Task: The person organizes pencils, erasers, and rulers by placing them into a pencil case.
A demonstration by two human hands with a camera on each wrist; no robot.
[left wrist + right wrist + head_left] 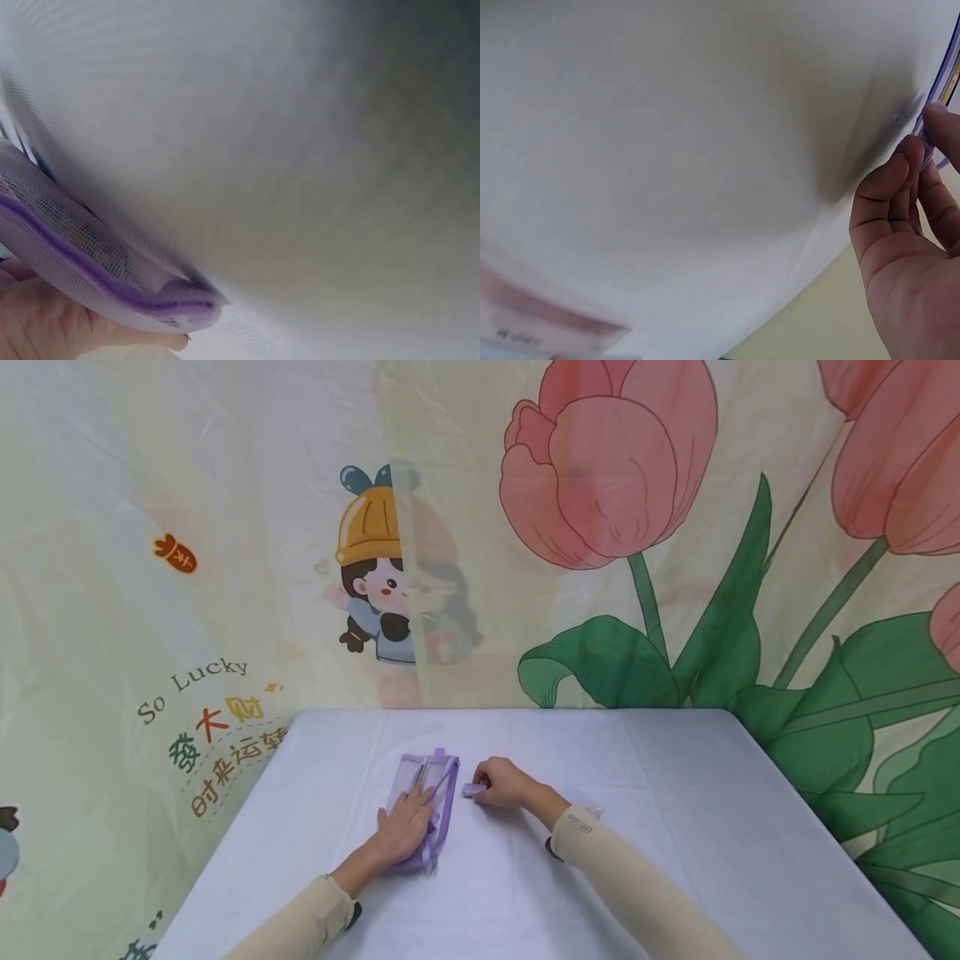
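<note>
A purple mesh pencil case (pixel 451 806) with pens visible through it lies on the white table, left of centre. My left hand (pixel 405 828) rests on top of it, fingers spread out over the mesh. Its purple-edged side (pixel 112 289) fills the lower left of the left wrist view, beside part of the hand (pixel 52 319). Just right of the case, my right hand (pixel 504 783) pinches a small flat purple block (pixel 471 790) between thumb and fingers. In the right wrist view, the fingertips of that hand (pixel 907 217) hide most of the block.
Partly behind my right forearm lies a clear, pinkish plastic item (pixel 592 806); a blurred pink-and-white thing (pixel 540 315) shows in the right wrist view. The white table (pixel 660 760) backs onto a printed curtain (pixel 465 527) with tulips.
</note>
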